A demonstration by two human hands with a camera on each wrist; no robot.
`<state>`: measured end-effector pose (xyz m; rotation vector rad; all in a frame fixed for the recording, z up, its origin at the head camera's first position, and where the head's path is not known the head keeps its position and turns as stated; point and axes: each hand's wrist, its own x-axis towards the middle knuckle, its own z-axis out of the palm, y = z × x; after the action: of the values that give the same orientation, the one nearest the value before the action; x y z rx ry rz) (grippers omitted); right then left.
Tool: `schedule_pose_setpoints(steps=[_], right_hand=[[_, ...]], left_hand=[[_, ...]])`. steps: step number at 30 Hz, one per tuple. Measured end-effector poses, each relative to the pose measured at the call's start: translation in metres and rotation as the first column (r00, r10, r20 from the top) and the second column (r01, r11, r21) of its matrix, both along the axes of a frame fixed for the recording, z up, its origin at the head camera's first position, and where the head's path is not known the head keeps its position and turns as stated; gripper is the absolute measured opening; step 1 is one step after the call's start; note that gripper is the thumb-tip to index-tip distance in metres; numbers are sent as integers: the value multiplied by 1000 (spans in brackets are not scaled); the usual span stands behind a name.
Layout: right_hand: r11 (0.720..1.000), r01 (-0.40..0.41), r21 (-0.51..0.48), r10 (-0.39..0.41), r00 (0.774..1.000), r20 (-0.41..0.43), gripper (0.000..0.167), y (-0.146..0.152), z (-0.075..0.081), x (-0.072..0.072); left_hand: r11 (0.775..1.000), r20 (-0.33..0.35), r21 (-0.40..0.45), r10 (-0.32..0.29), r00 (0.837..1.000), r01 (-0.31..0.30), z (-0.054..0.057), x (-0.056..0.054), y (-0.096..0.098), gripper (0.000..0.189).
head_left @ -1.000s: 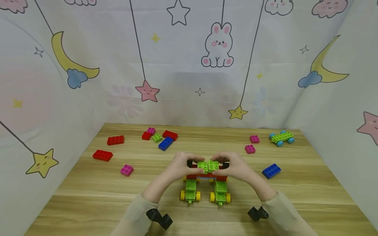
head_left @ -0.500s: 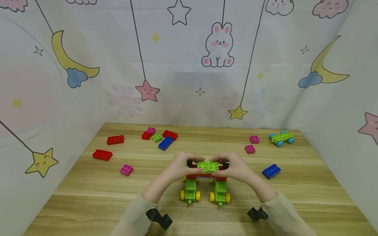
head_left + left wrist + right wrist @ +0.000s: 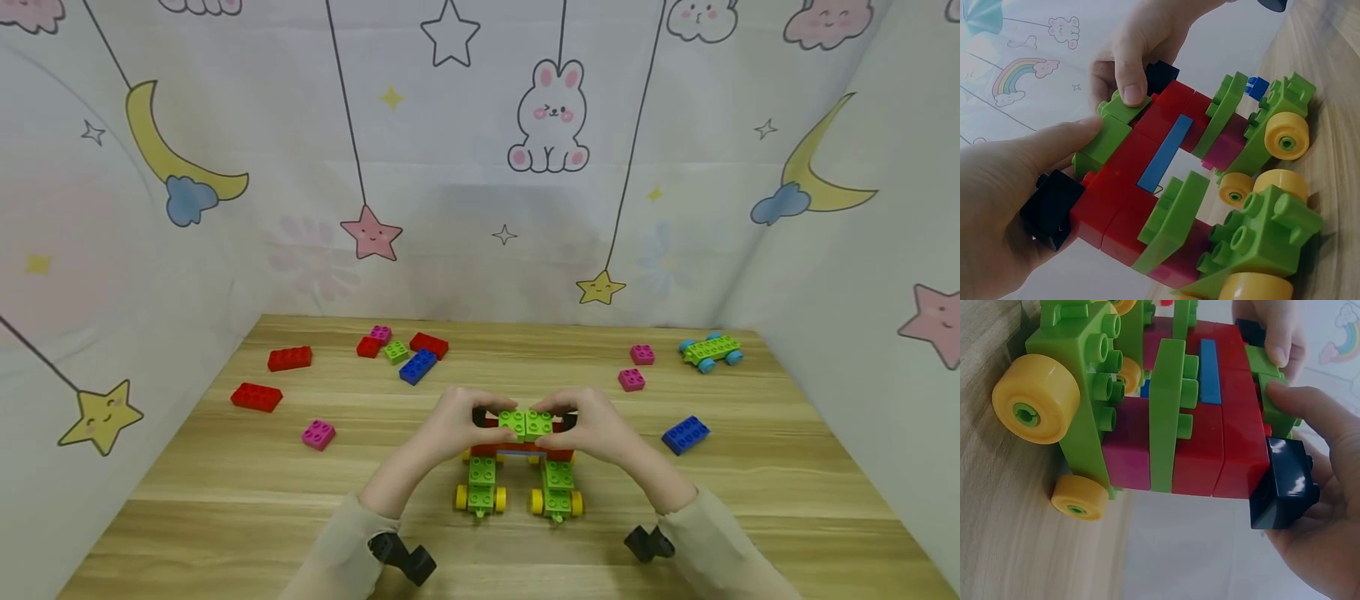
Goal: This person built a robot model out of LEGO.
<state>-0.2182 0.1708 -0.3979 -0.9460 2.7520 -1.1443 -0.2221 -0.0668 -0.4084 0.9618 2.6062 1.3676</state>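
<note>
Two toy wheeled bases, a left green base [image 3: 481,498] and a right green base [image 3: 557,502], stand side by side on yellow wheels. Magenta bricks [image 3: 1127,450], green pieces and red bricks [image 3: 1113,194] rise above them, with a blue brick [image 3: 1165,153] spanning the middle. On top, two green bricks sit side by side. My left hand [image 3: 453,423] pinches the left green brick [image 3: 512,422] between thumb and fingers; my right hand [image 3: 596,425] pinches the right green brick [image 3: 538,424]. A black brick [image 3: 1052,209] is at the left end, another black brick [image 3: 1288,481] at the right.
Loose red bricks [image 3: 257,397], a magenta brick [image 3: 318,434] and a small mixed cluster with a blue brick [image 3: 417,367] lie left on the wooden table [image 3: 225,517]. To the right are magenta bricks [image 3: 632,379], another blue brick [image 3: 686,434] and a green blue-wheeled base [image 3: 712,349].
The head view has shifted very slightly. Both hands keep their grip on the green bricks, and the stack stays in place.
</note>
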Motion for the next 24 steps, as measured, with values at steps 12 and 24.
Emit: schedule_pose_setpoints(steps=[12, 24], right_hand=[[1000, 0, 28, 0, 1000, 18, 33, -1, 1, -1], [999, 6, 40, -6, 1000, -3, 34, -2, 1, -1]], left_hand=[[1000, -18, 2, 3, 1000, -3, 1, 2, 0, 36], [1000, -31, 4, 5, 1000, -4, 0, 2, 0, 36]])
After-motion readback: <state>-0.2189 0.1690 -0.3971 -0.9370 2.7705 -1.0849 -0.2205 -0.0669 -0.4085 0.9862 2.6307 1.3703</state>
